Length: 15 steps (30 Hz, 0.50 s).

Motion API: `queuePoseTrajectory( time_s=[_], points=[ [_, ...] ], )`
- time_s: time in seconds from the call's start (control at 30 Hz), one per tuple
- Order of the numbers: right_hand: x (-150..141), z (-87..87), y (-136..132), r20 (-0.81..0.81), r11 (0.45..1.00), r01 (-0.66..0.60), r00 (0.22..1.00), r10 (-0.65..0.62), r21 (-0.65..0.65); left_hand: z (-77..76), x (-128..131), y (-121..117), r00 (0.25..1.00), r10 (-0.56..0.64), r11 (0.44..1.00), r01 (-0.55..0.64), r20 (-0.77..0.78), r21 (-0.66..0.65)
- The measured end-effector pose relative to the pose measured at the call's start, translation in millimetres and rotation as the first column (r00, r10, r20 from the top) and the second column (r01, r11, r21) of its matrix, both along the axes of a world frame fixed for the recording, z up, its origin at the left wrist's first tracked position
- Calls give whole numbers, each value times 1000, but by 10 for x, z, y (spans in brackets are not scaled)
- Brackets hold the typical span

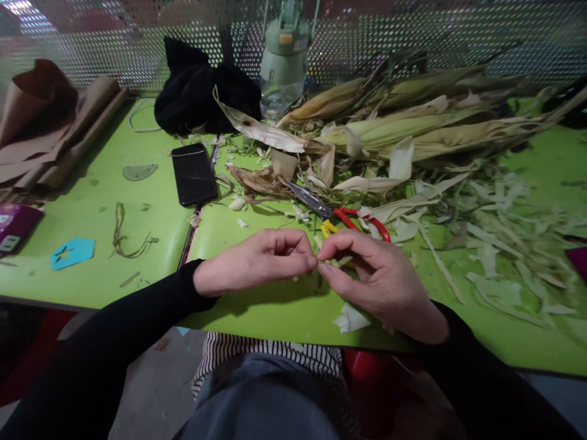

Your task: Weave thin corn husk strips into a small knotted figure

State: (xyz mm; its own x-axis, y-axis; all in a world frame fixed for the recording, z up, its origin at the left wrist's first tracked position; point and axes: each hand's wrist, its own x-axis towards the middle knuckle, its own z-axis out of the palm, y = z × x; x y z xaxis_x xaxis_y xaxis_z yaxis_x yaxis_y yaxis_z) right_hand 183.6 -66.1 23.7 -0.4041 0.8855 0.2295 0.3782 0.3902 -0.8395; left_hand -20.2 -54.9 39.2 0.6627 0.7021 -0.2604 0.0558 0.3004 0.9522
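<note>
My left hand point(259, 260) and my right hand point(378, 278) meet above the front of the green table, fingertips almost touching. Each pinches thumb against forefinger. A small pale-green strip of corn husk point(340, 261) shows at the right fingertips; the fingers cover most of it. Whatever the left fingertips grip is too small to make out. Just beyond the hands lie scissors point(316, 205) with red handles, blades pointing away to the left. A whitish husk scrap point(351, 319) rests below my right hand.
Dried corn husks point(403, 131) are heaped behind the scissors, with shredded strips point(513, 244) to the right. A phone point(193, 174), black cloth point(202, 91), green bottle point(284, 61), brown paper point(50, 128), twine point(121, 232) and blue paper piece point(72, 253) lie around the table.
</note>
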Motion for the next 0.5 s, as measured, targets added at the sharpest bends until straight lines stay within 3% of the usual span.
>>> queuePoseTrajectory(
  time_s=[0.23, 0.37, 0.5],
  points=[
    [91, -30, 42, 19, 990, 40, 999, -43, 137, -55, -35, 10, 1000, -7, 996, 7, 1, 86],
    [99, -67, 52, 84, 992, 35, 995, -45, 119, -116, -8, 10, 996, 88, 974, -80, -28, 214],
    [82, -106, 48, 37, 984, -14, 999, 7, 179, -178, 31, 29, 995, 88, 992, -91, 45, 92]
  ],
)
